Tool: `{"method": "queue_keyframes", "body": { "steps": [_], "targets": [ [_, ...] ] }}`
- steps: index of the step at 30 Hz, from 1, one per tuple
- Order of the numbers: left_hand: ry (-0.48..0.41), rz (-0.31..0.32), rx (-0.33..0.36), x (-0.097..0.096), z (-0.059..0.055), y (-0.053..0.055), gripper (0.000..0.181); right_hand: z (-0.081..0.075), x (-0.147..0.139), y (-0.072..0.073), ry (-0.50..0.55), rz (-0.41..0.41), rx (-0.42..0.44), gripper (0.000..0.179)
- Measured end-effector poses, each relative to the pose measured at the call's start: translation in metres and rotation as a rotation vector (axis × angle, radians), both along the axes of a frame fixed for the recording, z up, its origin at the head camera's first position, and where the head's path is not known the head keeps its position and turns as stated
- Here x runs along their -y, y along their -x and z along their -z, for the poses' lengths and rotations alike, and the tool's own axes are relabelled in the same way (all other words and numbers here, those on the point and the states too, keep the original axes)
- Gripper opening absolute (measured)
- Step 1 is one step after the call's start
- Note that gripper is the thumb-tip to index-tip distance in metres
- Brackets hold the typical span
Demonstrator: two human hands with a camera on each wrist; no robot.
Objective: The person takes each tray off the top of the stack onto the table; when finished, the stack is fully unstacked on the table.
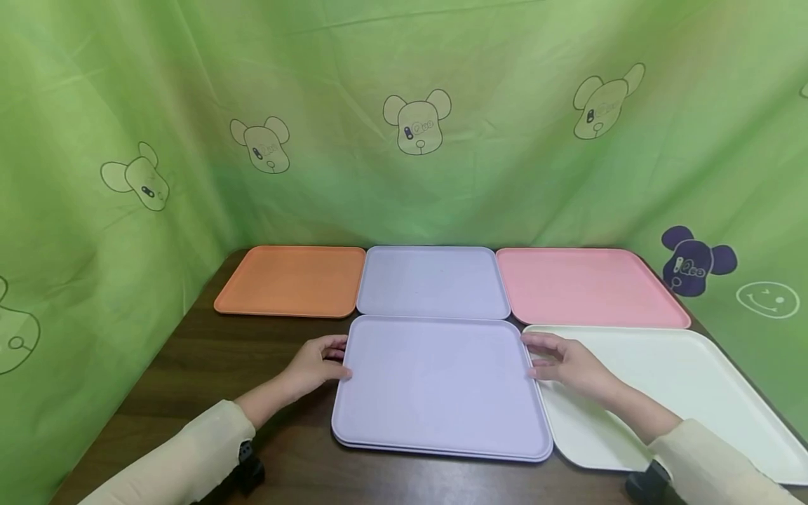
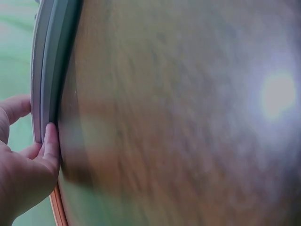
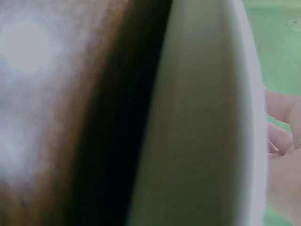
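A lavender tray lies at the front middle, stacked on another whose edge shows below its front rim. My left hand grips its left edge, thumb on the rim and fingers along the side. In the left wrist view, the left hand has its fingers against the stacked rims. On the opposite edge, my right hand holds the lavender tray with thumb and fingers at the rim, above the white tray. The right wrist view shows part of the right hand; its fingertips are hidden behind a pale rim.
Along the back of the dark wooden table lie an orange tray, another lavender tray and a pink tray, side by side. A green curtain with bear-head drawings encloses the back and sides.
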State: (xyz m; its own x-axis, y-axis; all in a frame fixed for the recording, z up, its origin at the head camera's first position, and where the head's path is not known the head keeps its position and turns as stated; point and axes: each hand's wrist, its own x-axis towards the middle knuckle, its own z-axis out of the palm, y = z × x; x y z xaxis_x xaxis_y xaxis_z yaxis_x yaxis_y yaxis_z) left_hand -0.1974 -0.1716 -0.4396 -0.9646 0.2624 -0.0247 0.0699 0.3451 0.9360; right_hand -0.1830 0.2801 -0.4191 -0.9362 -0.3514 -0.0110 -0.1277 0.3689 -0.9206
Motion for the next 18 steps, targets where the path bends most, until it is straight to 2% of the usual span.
{"method": "queue_keyframes", "body": {
  "steps": [8, 13, 18],
  "targets": [
    [-0.046, -0.048, 0.014, -0.0034, 0.0033, -0.0012, 0.063, 0.0001, -0.0013, 0.0015, -0.012, -0.004, -0.006, 0.065],
    [-0.064, -0.079, -0.001, -0.0056, 0.0022, -0.0034, 0.061, 0.0006, -0.0018, 0.0011, -0.014, -0.002, -0.01, 0.065],
    [-0.07, -0.085, -0.014, -0.0072, -0.0014, -0.0046, 0.06, 0.0012, -0.0018, 0.0008, -0.01, -0.002, -0.013, 0.065]
  ]
}}
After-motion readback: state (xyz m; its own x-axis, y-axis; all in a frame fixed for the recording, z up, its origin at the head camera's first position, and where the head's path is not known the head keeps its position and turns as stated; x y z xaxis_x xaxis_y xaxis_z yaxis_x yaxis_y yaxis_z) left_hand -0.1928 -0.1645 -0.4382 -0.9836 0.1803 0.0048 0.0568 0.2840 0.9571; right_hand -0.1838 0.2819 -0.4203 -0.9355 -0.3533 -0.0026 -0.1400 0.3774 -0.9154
